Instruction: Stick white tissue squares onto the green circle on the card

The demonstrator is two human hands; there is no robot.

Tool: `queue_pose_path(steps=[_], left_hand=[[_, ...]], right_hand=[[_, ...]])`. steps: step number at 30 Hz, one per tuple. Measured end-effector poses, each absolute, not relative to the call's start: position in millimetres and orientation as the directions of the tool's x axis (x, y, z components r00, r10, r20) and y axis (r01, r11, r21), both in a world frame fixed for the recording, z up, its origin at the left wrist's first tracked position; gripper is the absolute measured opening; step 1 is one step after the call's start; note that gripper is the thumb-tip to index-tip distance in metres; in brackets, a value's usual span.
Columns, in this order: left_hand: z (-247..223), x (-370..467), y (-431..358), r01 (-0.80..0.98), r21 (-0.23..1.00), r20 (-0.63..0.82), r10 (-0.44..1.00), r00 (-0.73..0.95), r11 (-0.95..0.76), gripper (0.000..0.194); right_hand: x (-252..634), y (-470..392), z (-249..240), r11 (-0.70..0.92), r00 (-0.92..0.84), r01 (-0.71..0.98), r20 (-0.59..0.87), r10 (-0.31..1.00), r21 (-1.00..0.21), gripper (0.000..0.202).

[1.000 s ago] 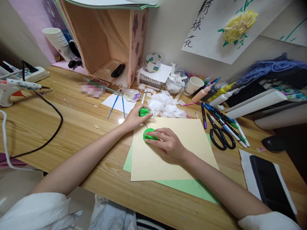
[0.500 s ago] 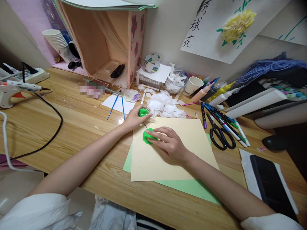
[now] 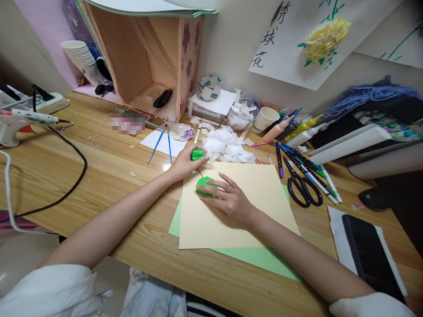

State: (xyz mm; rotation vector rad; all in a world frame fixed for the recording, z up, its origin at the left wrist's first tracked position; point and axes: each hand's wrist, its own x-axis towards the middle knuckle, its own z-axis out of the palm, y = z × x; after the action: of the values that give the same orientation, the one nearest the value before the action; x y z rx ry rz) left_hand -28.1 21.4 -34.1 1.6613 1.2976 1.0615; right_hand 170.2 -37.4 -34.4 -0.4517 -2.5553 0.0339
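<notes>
My left hand (image 3: 185, 164) is closed round a small clear container of green clay (image 3: 197, 154) at the upper left edge of the cream paper. Flattened on that cream paper (image 3: 244, 237) lies a green clay piece (image 3: 205, 180), with a thin dark line running up from it toward my left hand. My right hand (image 3: 228, 196) rests over this piece, fingers spread apart, fingertips touching its surface. Green paper (image 3: 257, 263) sticks out from under the cream sheet.
Black scissors (image 3: 302, 187) and several pens lie right of the paper, a phone (image 3: 370, 251) farther right. White paper scraps (image 3: 226, 143) and a paper cup (image 3: 265, 119) stand behind. A glue gun (image 3: 23, 119) with cables is at the left.
My right hand has shifted slightly left and down over the green piece, its fingers a little more spread. My left hand has stayed in place. The view has tilted slightly.
</notes>
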Motion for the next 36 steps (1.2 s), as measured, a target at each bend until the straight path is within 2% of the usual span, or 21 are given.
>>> queue_pose_path(steps=[11, 22, 27, 32, 36], left_hand=[[-33.7, -28.2, 21.5, 0.350, 0.915, 0.159, 0.977, 0.142, -0.199, 0.028], [-35.2, -29.4, 22.6, 0.356, 0.916, 0.147, 0.981, 0.127, -0.183, 0.032], [-35.7, -30.1, 23.0, 0.354, 0.920, 0.135, 0.984, 0.114, -0.167, 0.033], [-37.0, -30.3, 23.4, 0.341, 0.925, 0.137, 0.984, 0.112, -0.168, 0.031], [-37.5, -31.1, 23.4, 0.362, 0.913, 0.160, 0.981, 0.108, -0.188, 0.029]], right_hand=[[169.7, -40.2, -33.9, 0.927, -0.786, 0.371, 0.509, 0.350, -0.064, 0.031], [168.9, -40.3, -30.8, 0.925, -0.799, 0.358, 0.470, 0.375, -0.128, 0.031], [168.6, -38.8, -33.0, 0.894, -0.745, 0.422, 0.505, 0.436, -0.149, 0.027], [168.0, -38.0, -33.0, 0.897, -0.745, 0.413, 0.507, 0.434, -0.160, 0.027], [168.8, -37.0, -32.1, 0.883, -0.712, 0.401, 0.524, 0.468, -0.244, 0.026]])
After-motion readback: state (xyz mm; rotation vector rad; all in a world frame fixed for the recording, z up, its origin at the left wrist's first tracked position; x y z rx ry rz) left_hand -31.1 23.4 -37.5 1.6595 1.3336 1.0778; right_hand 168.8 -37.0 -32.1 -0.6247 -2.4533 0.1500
